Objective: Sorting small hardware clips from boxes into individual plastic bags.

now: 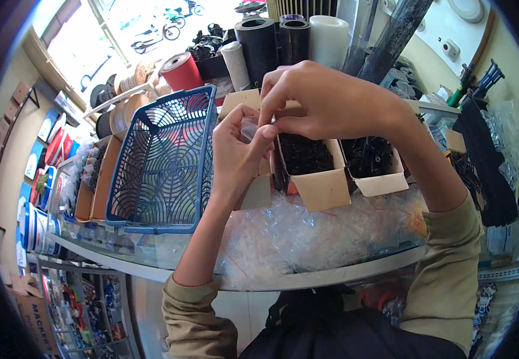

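My left hand (238,143) is closed on a small clear plastic bag (248,129), which shows between its thumb and fingers. Close against it, the bent fingers of my right hand (310,99) pinch together at the bag's side. What they hold is hidden. Both hands hang above open cardboard boxes. One box of small black parts (307,158) lies just below my right hand, and a second box of black parts (368,157) stands to its right. Another box flap (253,194) shows partly behind my left wrist.
A heap of clear plastic bags (319,233) covers the glass counter in front of the boxes. To the left stands a blue plastic basket (158,161) with a lattice pattern. Behind are black rolls (256,54), a white roll (328,42) and a red spool (181,73).
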Demonstrator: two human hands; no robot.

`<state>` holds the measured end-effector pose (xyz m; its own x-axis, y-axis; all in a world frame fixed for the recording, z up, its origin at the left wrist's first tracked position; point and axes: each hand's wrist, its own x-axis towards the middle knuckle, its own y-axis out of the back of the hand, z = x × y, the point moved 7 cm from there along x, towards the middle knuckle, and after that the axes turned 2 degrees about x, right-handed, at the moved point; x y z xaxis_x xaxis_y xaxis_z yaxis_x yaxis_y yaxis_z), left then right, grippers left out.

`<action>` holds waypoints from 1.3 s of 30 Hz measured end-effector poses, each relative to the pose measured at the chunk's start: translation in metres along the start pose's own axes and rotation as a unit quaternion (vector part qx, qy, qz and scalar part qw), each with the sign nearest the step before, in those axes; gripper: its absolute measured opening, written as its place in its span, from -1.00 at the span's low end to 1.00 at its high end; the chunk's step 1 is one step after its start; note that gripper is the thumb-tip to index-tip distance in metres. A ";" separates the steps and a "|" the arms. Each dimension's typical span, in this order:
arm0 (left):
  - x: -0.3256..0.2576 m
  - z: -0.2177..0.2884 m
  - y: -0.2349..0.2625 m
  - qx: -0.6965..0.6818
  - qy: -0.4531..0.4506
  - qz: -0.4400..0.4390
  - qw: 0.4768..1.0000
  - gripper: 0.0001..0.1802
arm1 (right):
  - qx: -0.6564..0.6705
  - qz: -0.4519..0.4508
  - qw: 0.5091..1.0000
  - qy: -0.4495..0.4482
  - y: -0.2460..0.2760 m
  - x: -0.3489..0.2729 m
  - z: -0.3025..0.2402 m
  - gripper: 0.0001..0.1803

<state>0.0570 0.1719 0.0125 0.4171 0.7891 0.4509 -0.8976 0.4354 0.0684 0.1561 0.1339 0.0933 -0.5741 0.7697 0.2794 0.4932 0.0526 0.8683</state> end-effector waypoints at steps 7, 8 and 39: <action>0.001 -0.002 -0.001 0.001 0.005 -0.015 1.000 -0.51 | -0.085 -0.031 0.995 0.052 -0.011 -0.010 -0.003 -0.84; 0.001 -0.002 -0.002 0.002 0.004 -0.015 1.000 -0.51 | -0.089 -0.026 0.993 0.067 -0.011 -0.011 -0.006 -0.85; 0.000 -0.006 -0.019 0.134 0.017 -0.055 0.989 -0.80 | -0.154 -0.359 0.890 -0.235 -0.063 -0.030 0.071 -0.41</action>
<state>0.0751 0.1660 0.0063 0.5142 0.7597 0.3980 -0.8505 0.3917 0.3511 0.1887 0.1532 0.0011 -0.2960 0.7926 -0.5331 -0.1348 0.5178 0.8448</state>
